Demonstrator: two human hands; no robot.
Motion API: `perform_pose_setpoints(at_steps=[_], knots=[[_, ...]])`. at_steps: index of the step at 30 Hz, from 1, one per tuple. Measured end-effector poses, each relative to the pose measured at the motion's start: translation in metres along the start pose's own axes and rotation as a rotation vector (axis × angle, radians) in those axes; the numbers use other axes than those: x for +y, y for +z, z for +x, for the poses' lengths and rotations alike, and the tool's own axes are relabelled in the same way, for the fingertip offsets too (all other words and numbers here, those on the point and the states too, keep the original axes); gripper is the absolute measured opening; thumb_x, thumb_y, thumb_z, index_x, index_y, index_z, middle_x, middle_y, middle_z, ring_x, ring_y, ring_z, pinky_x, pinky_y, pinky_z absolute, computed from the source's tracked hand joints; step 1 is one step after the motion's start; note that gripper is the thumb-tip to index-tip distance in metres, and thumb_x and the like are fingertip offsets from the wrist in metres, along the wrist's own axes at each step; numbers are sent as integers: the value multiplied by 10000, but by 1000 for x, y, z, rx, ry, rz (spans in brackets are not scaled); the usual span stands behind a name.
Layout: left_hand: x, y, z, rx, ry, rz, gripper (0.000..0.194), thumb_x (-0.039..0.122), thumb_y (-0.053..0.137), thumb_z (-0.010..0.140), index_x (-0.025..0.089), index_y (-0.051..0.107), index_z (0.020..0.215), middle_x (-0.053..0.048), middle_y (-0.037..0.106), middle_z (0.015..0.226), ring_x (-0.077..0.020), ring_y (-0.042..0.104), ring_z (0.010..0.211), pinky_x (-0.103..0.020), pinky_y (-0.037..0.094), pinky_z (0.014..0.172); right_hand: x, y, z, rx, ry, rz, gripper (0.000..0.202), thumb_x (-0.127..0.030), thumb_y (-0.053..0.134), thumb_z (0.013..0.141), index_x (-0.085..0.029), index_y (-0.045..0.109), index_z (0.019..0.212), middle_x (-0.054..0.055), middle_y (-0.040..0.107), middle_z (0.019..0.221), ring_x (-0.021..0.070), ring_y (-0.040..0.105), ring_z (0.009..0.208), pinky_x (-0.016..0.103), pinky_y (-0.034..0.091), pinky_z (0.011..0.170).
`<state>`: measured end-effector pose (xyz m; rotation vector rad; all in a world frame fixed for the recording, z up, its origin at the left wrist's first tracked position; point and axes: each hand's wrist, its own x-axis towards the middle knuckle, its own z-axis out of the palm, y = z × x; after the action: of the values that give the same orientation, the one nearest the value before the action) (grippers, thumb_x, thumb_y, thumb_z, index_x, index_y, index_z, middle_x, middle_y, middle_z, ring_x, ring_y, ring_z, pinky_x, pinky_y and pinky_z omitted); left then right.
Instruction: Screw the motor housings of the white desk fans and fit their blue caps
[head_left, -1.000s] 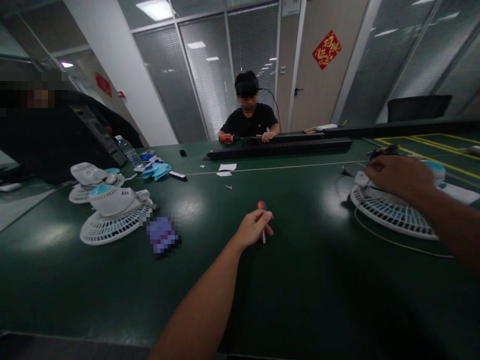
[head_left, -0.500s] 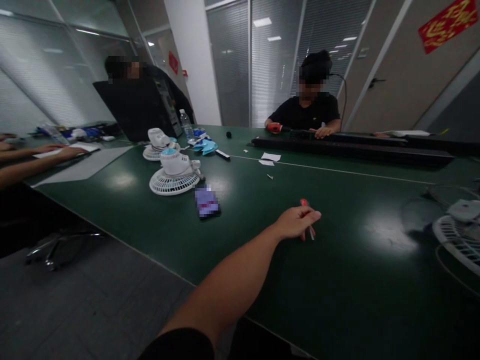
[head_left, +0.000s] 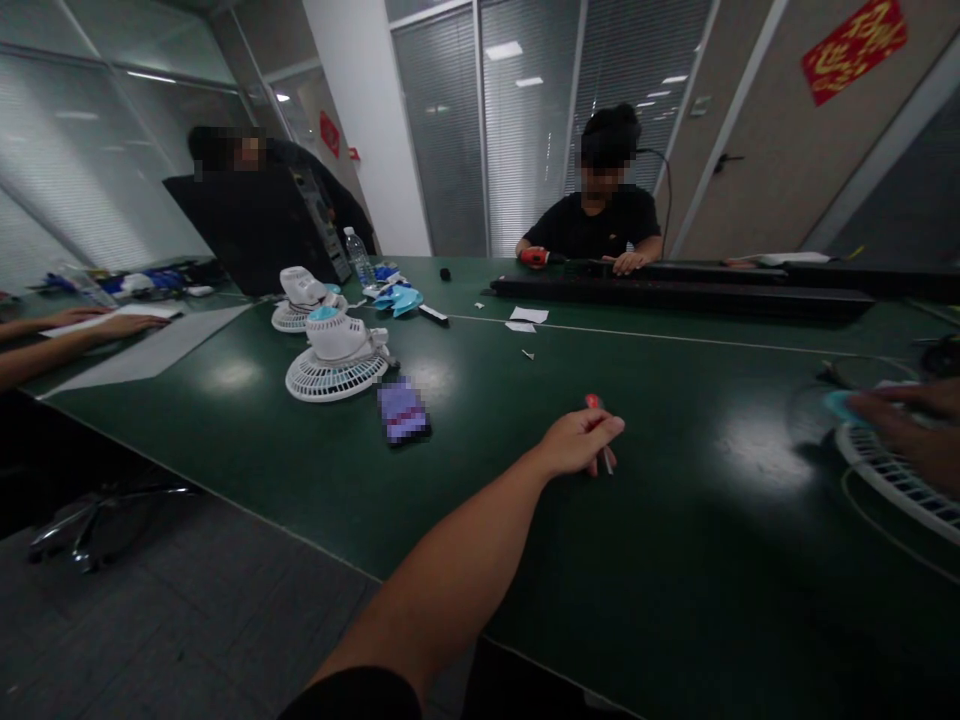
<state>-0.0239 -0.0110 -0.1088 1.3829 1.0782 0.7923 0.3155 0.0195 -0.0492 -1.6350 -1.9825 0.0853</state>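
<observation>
My left hand [head_left: 581, 440] rests low over the green table [head_left: 480, 540], right of the middle of the view. Its fingers are closed round a small red-handled tool [head_left: 593, 401]. The red end shows above the fingers, and a thin metal shaft sticks out below them toward me. My right hand is out of view. At the right edge, blurred hands [head_left: 919, 440], apparently another person's, touch a white fan [head_left: 892, 480] with a pale blue part.
Left of my hand are a phone [head_left: 403, 410] and two white fan units [head_left: 337, 372]. Beyond lie paper scraps [head_left: 529, 315], a bottle [head_left: 358, 258] and a long black bar [head_left: 675, 300]. A person [head_left: 611, 225] sits opposite, near a red tool [head_left: 535, 257]. Another bends behind a black case [head_left: 247, 230].
The view has shifted slightly right. Blurred hands have come in at the right edge onto the fan, where a pale blue part now shows. My left hand keeps its hold.
</observation>
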Motion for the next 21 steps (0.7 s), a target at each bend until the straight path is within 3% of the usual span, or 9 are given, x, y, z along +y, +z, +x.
perform_pose_setpoints(at_steps=[3,5,7,9,15,21], knots=[[-2,0,1,0,10,-12,429,494,534,1022,140,625,1247,3,683,712,-73,559,470,-215,450,539,-13,30,-12,-107,35,-69,325,-482,617,989,-168,698,1015,64,708,1002,132,657,870,325,583,828],[-3,1,2,9,11,-20,425,490,526,1024,136,617,1239,13,669,690,-75,547,450,-212,437,516,-32,56,-27,-194,-22,-40,369,-534,602,970,-193,740,947,61,723,902,144,655,750,321,566,725],[-3,3,1,22,12,-28,419,482,510,1030,130,605,1236,21,657,668,-77,537,435,-208,422,496,-53,75,-43,-251,-110,22,423,-574,540,966,-230,785,948,70,737,873,179,677,735,343,554,685],[-2,4,0,29,15,-34,412,474,504,1033,126,597,1233,26,653,653,-78,537,427,-203,412,484,-69,86,-55,-287,-190,65,431,-581,529,947,-240,793,962,71,739,869,196,689,791,363,557,742],[-3,4,-1,27,21,-51,383,474,527,1024,143,606,1199,27,659,658,-77,555,431,-194,419,471,-72,82,-59,-312,-276,105,451,-521,458,966,-211,780,1023,78,700,801,191,641,750,378,519,746],[-4,3,-2,48,16,-44,436,529,559,999,150,619,1207,15,681,667,-85,567,437,-201,419,472,-71,77,-58,-344,-346,129,381,-541,564,929,-216,763,942,61,662,768,184,617,752,365,493,754]])
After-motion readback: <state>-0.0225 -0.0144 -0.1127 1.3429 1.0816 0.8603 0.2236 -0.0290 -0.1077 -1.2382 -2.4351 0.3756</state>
